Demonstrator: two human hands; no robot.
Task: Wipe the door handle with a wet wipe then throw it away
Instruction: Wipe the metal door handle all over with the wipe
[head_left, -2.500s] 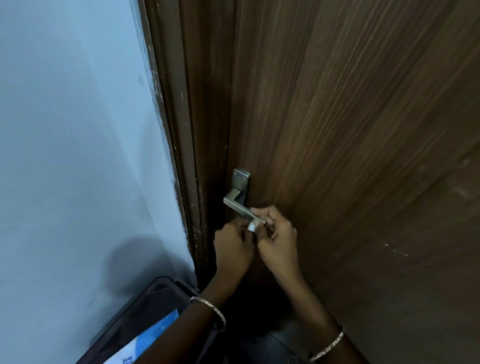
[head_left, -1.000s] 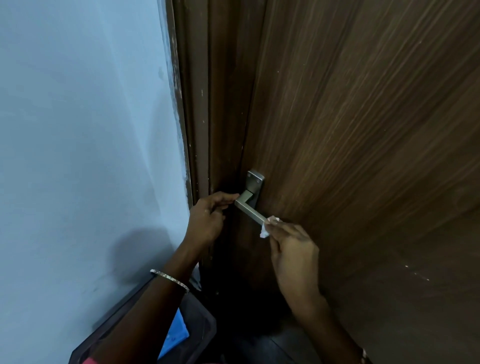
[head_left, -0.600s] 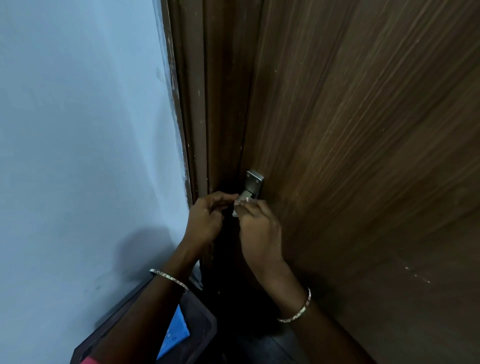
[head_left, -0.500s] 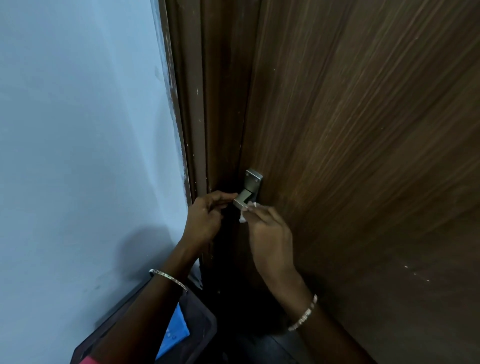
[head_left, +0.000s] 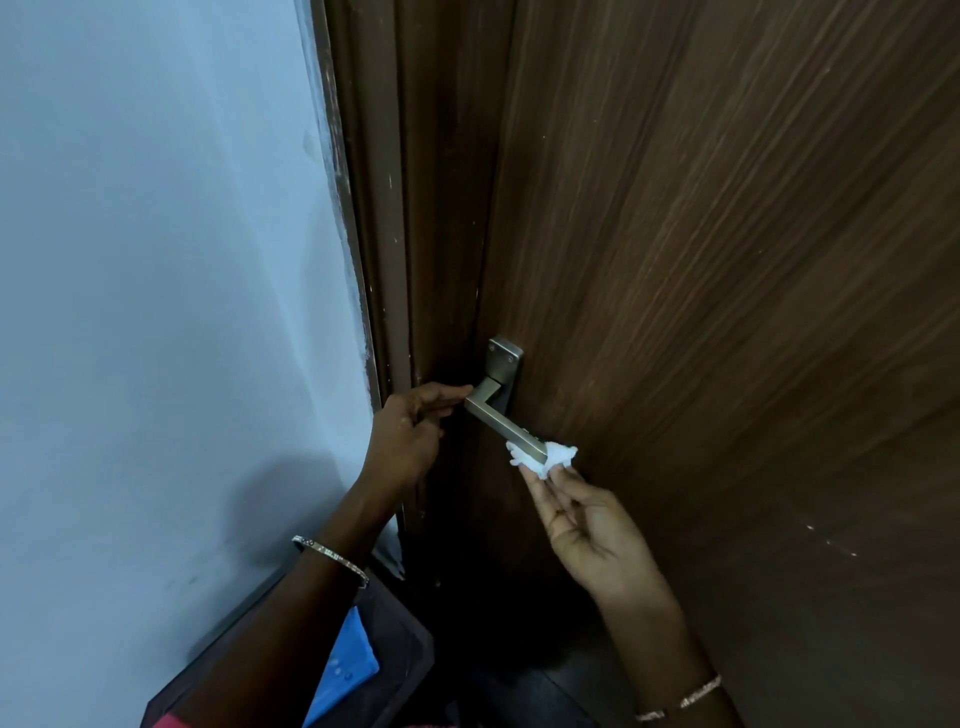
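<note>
Head view: the crumpled white wet wipe (head_left: 544, 458) sits wrapped round the free end of the metal door handle (head_left: 503, 422), touching the lever's tip. The right hand (head_left: 589, 522) lies palm up just below it, and its fingers (head_left: 540, 480) pinch the wipe from underneath. The left hand (head_left: 408, 434) is at the dark gap between door (head_left: 727, 312) and door frame (head_left: 387, 260). Its fingers are curled, with one fingertip touching the bend of the lever beside the backplate (head_left: 505, 358); whether they grip the door's edge I cannot tell. A bangle (head_left: 330, 553) circles the left wrist. A pale wall (head_left: 156, 260) fills the left, and below it stands a dark bin (head_left: 402, 660) holding a blue pack (head_left: 347, 670).
</note>
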